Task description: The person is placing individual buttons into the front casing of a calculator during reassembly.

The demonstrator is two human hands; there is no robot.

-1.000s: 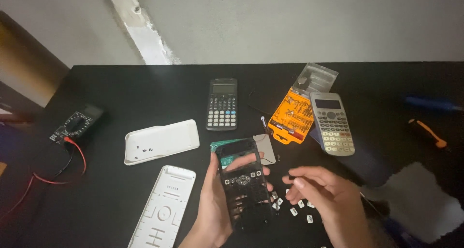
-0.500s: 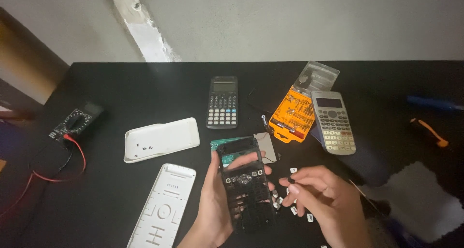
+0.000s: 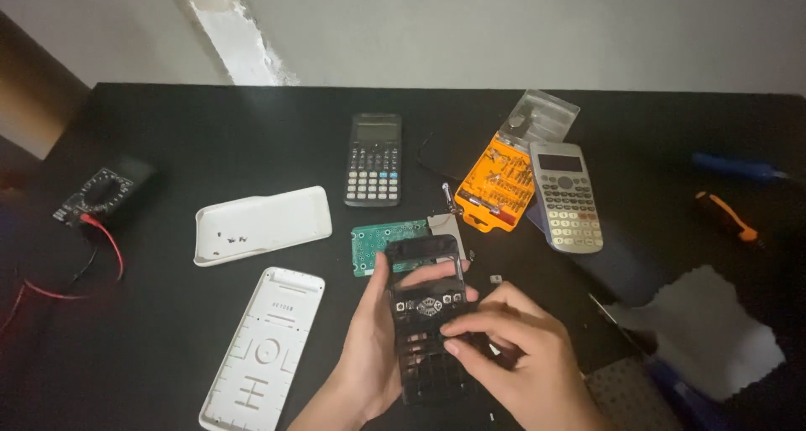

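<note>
Nearest, low in the view: left hand point(image 3: 369, 347) wrapped around the left edge of a black calculator front shell point(image 3: 426, 318), thumb along one side, fingertips showing at the top right edge, so closed and gripping the shell. Shell held above the black table point(image 3: 210, 137), long axis running from near to far, tilted slightly, key holes facing up, a few keys seated in the upper rows. Right hand point(image 3: 512, 355) overlapping the shell's lower right part, fingers curled with tips pressed down onto the key grid; whether a loose key sits pinched between them, cannot tell. Both hands on the shell; right fingertips over the empty holes, left hand only steadying.

Just beyond the shell, partly hidden behind its top edge: green circuit board point(image 3: 382, 245) with a small grey panel beside it. Left of the shell: white back cover point(image 3: 262, 351), lying flat, long axis roughly parallel to the shell's. Farther left and beyond: white tray-like cover point(image 3: 262, 224) with tiny screws in it. Beyond the shell: dark calculator point(image 3: 374, 160). Beyond and to the right: orange bit set point(image 3: 495, 183), then grey calculator point(image 3: 567, 196). Far left of the shell: multimeter point(image 3: 99, 194) with red lead. Right of the shell: white cloth point(image 3: 714, 330), orange screwdriver point(image 3: 726, 217).
</note>
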